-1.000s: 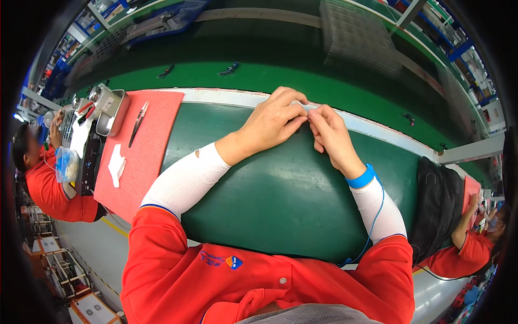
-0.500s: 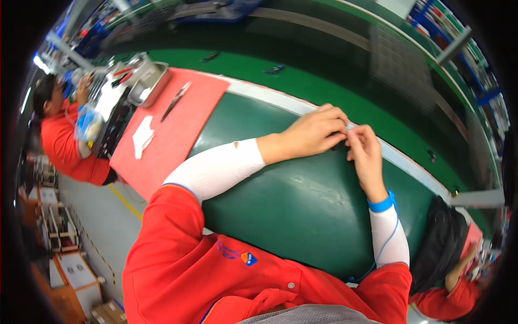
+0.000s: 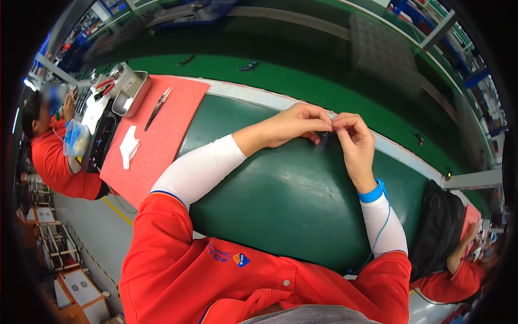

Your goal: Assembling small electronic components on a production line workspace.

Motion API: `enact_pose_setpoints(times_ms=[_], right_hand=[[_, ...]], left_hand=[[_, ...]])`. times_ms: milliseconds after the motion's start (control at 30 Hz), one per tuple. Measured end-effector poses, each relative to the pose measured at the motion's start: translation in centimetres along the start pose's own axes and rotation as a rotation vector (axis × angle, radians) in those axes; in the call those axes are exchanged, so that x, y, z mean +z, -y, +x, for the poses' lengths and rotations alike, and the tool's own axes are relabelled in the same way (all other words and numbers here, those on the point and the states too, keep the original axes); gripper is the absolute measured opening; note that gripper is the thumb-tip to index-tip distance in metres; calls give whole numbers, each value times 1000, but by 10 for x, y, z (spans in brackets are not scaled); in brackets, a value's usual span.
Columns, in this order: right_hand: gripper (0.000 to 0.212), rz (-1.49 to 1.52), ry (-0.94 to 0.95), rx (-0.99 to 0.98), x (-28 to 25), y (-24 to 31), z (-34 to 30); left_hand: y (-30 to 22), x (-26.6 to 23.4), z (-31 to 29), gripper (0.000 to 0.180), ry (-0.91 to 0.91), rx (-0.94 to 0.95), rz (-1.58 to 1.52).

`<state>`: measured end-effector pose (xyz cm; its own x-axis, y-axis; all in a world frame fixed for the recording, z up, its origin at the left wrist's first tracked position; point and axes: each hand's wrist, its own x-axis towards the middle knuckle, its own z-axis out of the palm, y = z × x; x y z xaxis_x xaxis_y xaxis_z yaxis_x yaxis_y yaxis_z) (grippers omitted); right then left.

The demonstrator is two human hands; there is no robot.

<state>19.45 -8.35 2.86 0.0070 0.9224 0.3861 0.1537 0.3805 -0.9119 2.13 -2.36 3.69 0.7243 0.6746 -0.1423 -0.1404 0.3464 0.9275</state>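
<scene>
My left hand (image 3: 294, 125) and my right hand (image 3: 353, 137) meet fingertip to fingertip over the far edge of the dark green table mat (image 3: 291, 194). Between the fingers of both hands is a small dark part (image 3: 324, 140), mostly hidden by them. I cannot tell its exact shape. My right wrist carries a blue wrist strap (image 3: 373, 192) with a thin blue cord running down the white sleeve. Both forearms wear white sleeves under a red jacket.
A red mat (image 3: 167, 135) lies to the left with tweezers (image 3: 157, 107), a folded white cloth (image 3: 129, 147) and a metal tray (image 3: 130, 93). A green conveyor belt (image 3: 302, 65) runs behind. A person in red sits at the left (image 3: 51, 156), another at the lower right (image 3: 458, 270).
The view has swung, so the hands now sit nearer the middle. Both hands stay together pinching the small part; their grip looks the same.
</scene>
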Motion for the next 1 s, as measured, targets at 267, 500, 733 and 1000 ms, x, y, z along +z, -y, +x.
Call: enact_pose_setpoints(times_ms=[267, 500, 733, 1000], right_hand=[[11, 401, 94, 575, -14, 2, 0], [9, -135, 36, 69, -1, -2, -2], [9, -447, -29, -119, -2, 7, -1], [10, -307, -119, -87, -4, 2, 2]], left_hand=[[7, 4, 1, 8, -216, 938, 1193], [14, 3, 2, 7, -228, 711, 942], [11, 1, 3, 21, -71, 98, 72], [8, -1, 3, 30, 11, -29, -190]])
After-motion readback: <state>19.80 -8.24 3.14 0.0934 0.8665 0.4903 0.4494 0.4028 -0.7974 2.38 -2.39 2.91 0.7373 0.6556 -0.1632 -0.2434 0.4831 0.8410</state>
